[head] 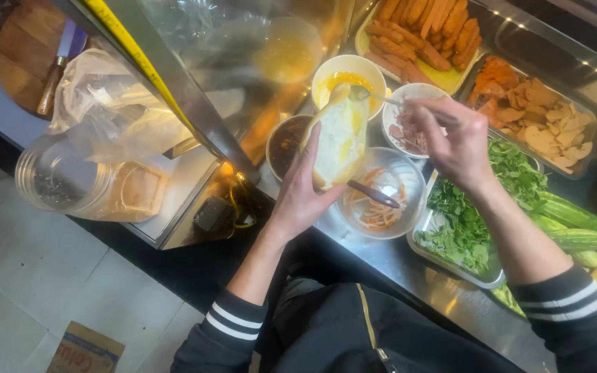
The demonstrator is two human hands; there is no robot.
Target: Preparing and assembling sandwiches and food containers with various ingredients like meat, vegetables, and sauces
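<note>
Left hand (303, 195) wrapped around a split baguette roll (340, 138), fingers clamped on its underside, cut face up, held above the steel counter (381, 259) between a dark sauce bowl (286, 144) and a clear bowl of shredded carrot pickle (381, 193). Right hand (459, 141) pinching a metal spoon (374, 94), fingers closed on the handle, spoon bowl touching the roll's top end, just in front of a white bowl of yellow butter (349, 76). Nearby: 1 tray of green herbs (464, 228), cucumbers (575, 228), 1 tray of sliced meats (540, 114).
</note>
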